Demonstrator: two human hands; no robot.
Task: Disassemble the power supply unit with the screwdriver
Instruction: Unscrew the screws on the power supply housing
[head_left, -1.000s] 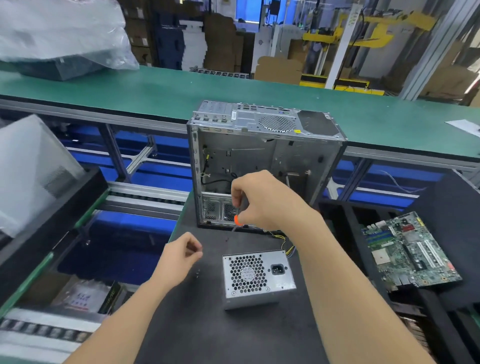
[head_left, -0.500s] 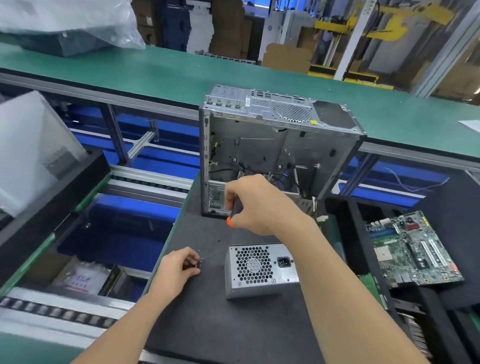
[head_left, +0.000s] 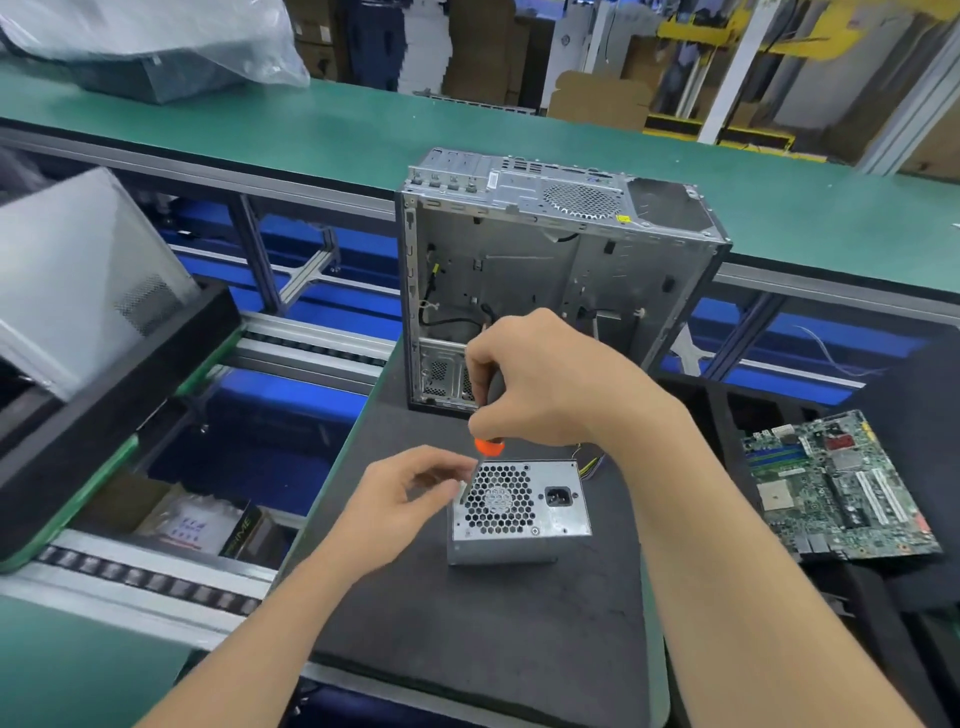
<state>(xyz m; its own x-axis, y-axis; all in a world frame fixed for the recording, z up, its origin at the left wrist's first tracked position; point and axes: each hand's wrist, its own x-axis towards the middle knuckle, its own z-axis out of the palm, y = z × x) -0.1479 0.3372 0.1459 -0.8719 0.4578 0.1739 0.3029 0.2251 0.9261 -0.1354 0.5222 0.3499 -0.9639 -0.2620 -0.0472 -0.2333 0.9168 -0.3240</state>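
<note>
In the head view my right hand grips the screwdriver by its black handle, tip down at the upper left corner of the power supply unit, which stands on the dark counter near the open computer case. My left hand curls its fingers beside the shaft; whether it pinches anything I cannot tell. A motherboard lies off to the right

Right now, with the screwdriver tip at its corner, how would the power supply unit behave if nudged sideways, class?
The power supply unit is a boxy sheet-metal case, so it is probably stiff and heavy for its size. Its flat sides mean it won't roll. The dark foam mat under it likely resists sliding.
</note>
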